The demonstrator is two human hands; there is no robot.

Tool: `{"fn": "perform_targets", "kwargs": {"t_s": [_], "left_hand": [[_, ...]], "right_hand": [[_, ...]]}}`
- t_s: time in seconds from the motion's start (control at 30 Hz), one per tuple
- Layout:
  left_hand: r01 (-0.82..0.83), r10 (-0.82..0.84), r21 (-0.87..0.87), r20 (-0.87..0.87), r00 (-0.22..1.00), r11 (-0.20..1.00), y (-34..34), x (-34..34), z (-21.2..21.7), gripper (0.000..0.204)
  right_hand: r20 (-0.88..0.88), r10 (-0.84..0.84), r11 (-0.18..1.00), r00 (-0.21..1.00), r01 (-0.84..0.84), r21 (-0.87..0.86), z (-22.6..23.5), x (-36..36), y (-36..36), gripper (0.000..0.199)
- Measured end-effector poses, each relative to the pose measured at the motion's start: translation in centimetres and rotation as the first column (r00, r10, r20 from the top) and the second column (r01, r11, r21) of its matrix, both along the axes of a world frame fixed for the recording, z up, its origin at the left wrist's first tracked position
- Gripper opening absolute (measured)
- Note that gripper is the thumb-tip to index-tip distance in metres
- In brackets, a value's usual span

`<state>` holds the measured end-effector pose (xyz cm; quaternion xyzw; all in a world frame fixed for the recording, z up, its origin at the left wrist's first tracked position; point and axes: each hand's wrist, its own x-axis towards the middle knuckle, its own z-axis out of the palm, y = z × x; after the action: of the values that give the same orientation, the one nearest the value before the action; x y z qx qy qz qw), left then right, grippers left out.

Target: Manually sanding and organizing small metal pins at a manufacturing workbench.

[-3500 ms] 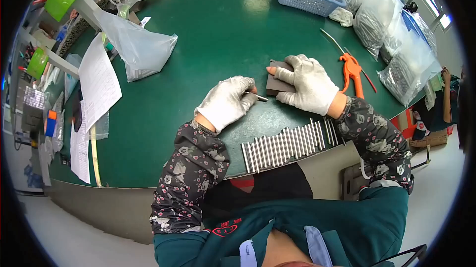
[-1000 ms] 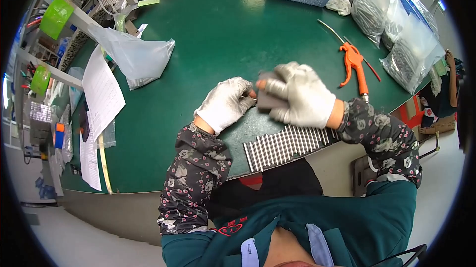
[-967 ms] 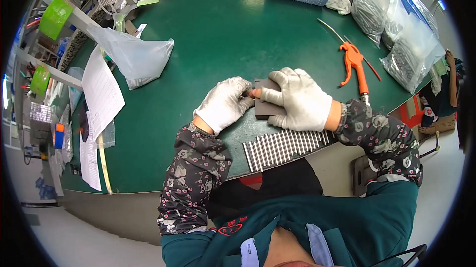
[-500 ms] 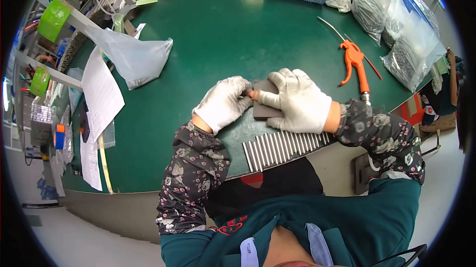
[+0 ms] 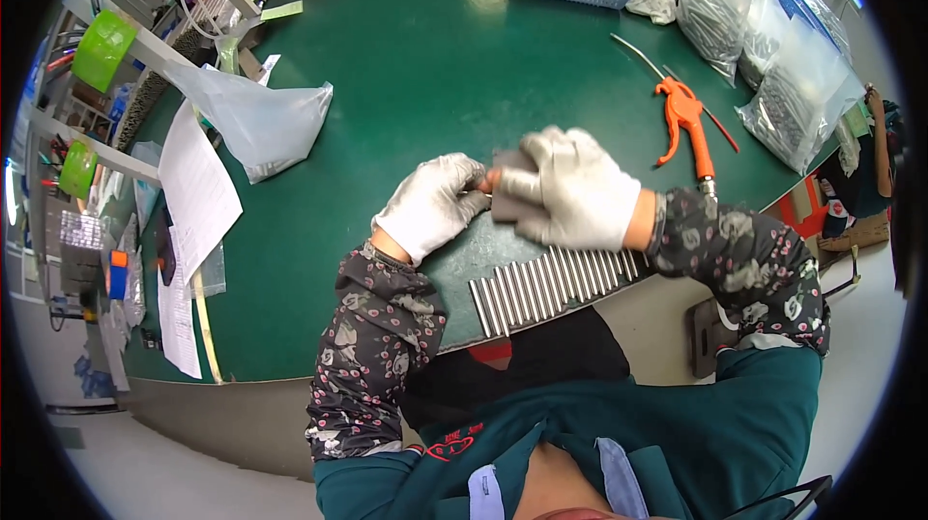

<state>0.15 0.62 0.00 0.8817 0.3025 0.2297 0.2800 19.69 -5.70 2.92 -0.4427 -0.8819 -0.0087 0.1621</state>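
L hand [image 5: 430, 208] gloved, fingers pinched close, contents hidden, can't tell if it's holding anything; grey rectangular block [image 5: 505, 210] just R of those fingertips, contact unclear; row of metal rods [image 5: 535, 290] nearer the person, below block; gloved R hand [image 5: 583, 193] clasps block from above; both blurred now vs sharp a moment ago, so likely mid-stroke; orange air blow gun [image 5: 686, 114] far R, untouched.
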Motion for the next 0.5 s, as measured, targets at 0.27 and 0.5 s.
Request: {"fn": "perform_targets", "kwargs": {"t_s": [0.27,0.5], "left_hand": [[0.024,-0.025,-0.005,-0.026,0.999,1.000,-0.4,0.2,0.2,0.016],[0.035,-0.031,-0.066,0.065,0.997,0.997,-0.5,-0.1,-0.1,0.024]], "right_hand": [[0.097,-0.178,0.984,0.979,0.178,0.009,-0.1,1.0,0.9,0.050],[0.057,-0.170,0.975,0.984,0.177,-0.136,0.5,1.7,0.7,0.051]]}}
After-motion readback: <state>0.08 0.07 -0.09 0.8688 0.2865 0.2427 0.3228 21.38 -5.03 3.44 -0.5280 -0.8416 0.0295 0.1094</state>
